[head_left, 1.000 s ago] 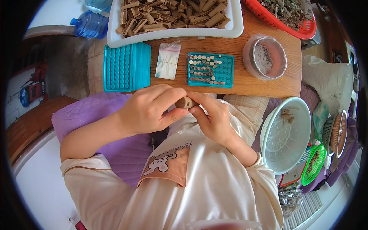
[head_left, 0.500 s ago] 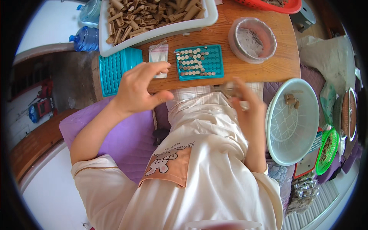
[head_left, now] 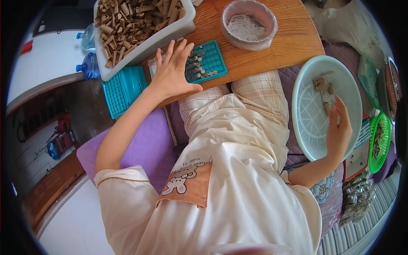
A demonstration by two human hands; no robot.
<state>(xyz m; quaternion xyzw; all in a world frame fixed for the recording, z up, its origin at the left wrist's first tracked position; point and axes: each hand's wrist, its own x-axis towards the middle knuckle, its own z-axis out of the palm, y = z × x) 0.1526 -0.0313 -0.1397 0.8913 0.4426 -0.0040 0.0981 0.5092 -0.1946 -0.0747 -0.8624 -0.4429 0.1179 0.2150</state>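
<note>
My left hand point(head_left: 172, 76) is spread open over the left part of a teal tray point(head_left: 220, 55) with round pockets. Small silvery round discs point(head_left: 196, 67) sit in rows in its pockets; my fingers hide some of them. To the right, my right hand point(head_left: 339, 129) hovers open above a pale green plastic basin point(head_left: 302, 140), fingers stretched out. Just beyond its fingertips is a short brown half-tube piece point(head_left: 326, 109), apart from the hand as far as I can see. A few similar brown pieces point(head_left: 318, 84) lie farther up in the basin.
A white bin point(head_left: 144, 54) of brown half-tubes stands at the table's back left, above stacked teal trays point(head_left: 114, 97). A clear tub point(head_left: 272, 36) holds pale flat pieces. Right of the basin are a green basket point(head_left: 372, 161) and bagged items point(head_left: 359, 195).
My right hand has swung right from the table edge to over the basin, where another brown piece now shows. My left hand has come over the tray's left side, and the view has shifted.
</note>
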